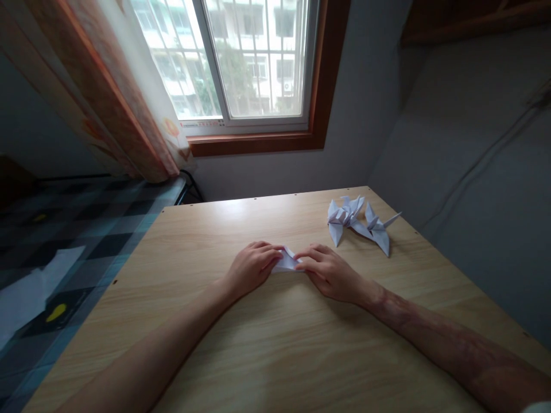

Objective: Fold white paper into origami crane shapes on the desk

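A small, partly folded piece of white paper [287, 262] lies on the wooden table [275, 344] between my hands. My left hand [252, 267] grips its left end with the fingers curled over it. My right hand [329, 271] pinches its right end, fingers pressed together on the fold. Most of the paper is hidden under my fingers.
Two or three finished white paper cranes [359, 221] lie at the table's far right. A window with a wooden frame [258, 140] and a curtain [129, 115] stand behind the table. A checked bedcover [64, 241] with white sheets of paper [30, 289] lies to the left.
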### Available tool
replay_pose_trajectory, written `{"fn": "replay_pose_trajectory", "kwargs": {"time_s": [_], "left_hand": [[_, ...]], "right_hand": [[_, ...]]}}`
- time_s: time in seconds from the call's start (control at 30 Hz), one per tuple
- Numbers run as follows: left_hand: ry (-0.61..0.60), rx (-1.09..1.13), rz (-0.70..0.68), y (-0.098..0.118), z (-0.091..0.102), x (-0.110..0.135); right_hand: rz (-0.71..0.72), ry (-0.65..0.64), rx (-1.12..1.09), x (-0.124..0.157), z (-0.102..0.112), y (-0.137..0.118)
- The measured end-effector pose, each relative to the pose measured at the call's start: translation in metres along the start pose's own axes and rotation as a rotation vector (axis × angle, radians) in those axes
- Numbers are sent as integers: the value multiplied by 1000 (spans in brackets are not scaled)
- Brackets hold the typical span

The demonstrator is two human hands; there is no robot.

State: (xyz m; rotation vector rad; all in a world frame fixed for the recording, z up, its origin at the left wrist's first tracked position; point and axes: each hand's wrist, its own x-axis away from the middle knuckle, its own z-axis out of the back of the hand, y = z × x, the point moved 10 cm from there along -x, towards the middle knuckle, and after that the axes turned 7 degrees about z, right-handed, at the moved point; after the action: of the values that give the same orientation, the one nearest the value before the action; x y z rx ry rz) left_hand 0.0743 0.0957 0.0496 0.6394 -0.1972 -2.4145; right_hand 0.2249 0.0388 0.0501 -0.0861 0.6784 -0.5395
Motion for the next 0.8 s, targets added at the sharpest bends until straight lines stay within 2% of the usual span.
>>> {"fn": "replay_pose_trajectory", "kwargs": {"time_s": [0.2, 0.47, 0.57, 0.8], "left_hand": [[-101, -8, -42, 0, -9, -1], [-177, 63, -45, 2, -9, 1], [-209, 95, -20, 5, -6, 0], [-174, 34, 52, 13, 0, -6]], "right_hand": [[89, -19, 31, 3, -4, -7], [-162, -19, 14, 6, 2, 26], [-156, -54, -44, 7, 2, 30], [-151, -85, -79, 7, 0, 30]]}}
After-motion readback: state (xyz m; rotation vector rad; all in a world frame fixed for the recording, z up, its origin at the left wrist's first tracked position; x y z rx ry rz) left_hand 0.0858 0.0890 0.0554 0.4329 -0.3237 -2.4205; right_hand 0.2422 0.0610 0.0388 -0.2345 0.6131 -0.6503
